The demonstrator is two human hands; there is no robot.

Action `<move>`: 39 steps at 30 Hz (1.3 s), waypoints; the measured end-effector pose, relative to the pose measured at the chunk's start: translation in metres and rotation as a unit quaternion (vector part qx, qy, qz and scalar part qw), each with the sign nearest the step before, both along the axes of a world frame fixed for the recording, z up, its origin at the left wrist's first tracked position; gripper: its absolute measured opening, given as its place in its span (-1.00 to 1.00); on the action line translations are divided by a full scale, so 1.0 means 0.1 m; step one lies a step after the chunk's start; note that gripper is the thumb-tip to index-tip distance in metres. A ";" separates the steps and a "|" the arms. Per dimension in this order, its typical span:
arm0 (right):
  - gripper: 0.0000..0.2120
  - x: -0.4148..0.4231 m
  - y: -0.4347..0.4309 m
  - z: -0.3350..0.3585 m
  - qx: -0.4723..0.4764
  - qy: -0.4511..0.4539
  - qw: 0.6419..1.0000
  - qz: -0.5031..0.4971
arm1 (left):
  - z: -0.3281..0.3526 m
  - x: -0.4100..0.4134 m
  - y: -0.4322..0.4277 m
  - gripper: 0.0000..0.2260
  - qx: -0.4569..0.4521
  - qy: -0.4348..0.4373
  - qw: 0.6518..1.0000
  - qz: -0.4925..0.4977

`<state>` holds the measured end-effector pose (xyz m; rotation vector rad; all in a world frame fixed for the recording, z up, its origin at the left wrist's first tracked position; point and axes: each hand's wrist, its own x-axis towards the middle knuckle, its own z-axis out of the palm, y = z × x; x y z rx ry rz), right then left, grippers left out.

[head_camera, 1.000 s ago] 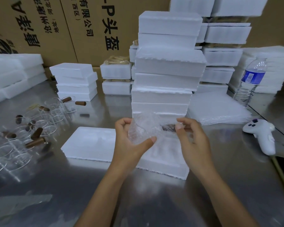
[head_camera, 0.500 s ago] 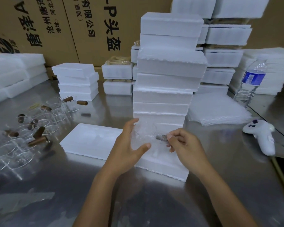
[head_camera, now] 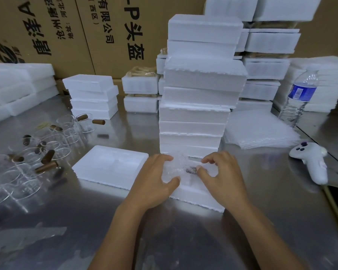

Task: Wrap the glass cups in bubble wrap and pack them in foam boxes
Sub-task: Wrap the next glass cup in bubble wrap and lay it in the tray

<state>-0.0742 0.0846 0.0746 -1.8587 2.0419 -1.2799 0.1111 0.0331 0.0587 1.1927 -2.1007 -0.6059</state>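
— Where's the cup?
— The bubble-wrapped cup sits over the open foam box, at its three o'clock end. My left hand curls its fingers round it; my right hand pinches the wrap (brown handle showing through).
— And the others?
— The bare cups are at nine o'clock on the surface.

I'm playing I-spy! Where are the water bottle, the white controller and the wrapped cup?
water bottle (head_camera: 302,91): head view, blue label.
white controller (head_camera: 312,160): head view, its body.
wrapped cup (head_camera: 180,165): head view, bubble wrap.

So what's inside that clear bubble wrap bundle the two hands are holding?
Through the clear bubble wrap bundle a dark brown piece shows. The glass itself cannot be made out; wrap, the left hand and right hand cover it.
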 end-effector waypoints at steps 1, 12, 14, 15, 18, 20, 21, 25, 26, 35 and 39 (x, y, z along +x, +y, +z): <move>-0.88 -0.01 -0.01 -0.01 -0.003 -0.009 1.000 -0.017 | 0.00 0.00 0.01 -0.58 -0.001 -0.001 1.000 0.003; -0.54 -0.11 -0.03 0.00 0.089 -0.117 0.985 -0.092 | 0.20 0.22 0.17 -0.15 0.020 -0.010 0.999 -0.044; -0.59 -0.12 -0.05 0.02 0.082 -0.192 0.974 -0.088 | 0.22 0.43 0.15 -0.19 -0.006 -0.028 1.000 -0.002; -0.62 -0.13 -0.06 0.02 0.081 -0.223 0.967 -0.091 | 0.22 0.53 0.13 -0.22 -0.015 -0.051 0.998 0.031; -0.62 -0.16 -0.10 0.01 0.087 -0.296 0.946 -0.102 | 0.18 0.68 0.09 -0.40 0.000 -0.149 0.981 0.126; -0.63 -0.18 -0.11 0.00 0.091 -0.345 0.928 -0.108 | 0.15 0.66 0.10 -0.54 -0.013 -0.189 0.970 0.150; -0.66 -0.19 -0.12 0.00 0.088 -0.363 0.921 -0.113 | 0.15 0.64 0.11 -0.58 -0.033 -0.202 0.967 0.152; -0.74 -0.24 -0.13 -0.03 0.067 -0.399 0.906 -0.128 | 0.24 0.60 0.21 -0.64 -0.081 -0.140 0.972 0.171; -0.74 -0.25 -0.13 -0.03 0.063 -0.400 0.905 -0.131 | 0.31 0.60 0.24 -0.65 -0.090 -0.091 0.976 0.177; -0.96 -0.16 0.02 0.17 -0.135 -0.373 0.918 -0.025 | 1.31 0.68 0.66 -0.76 0.014 0.557 0.825 -0.097; -0.63 -0.17 0.07 0.28 -0.143 -0.478 0.850 0.166 | 1.19 0.42 0.59 -0.79 0.159 0.645 0.736 -0.128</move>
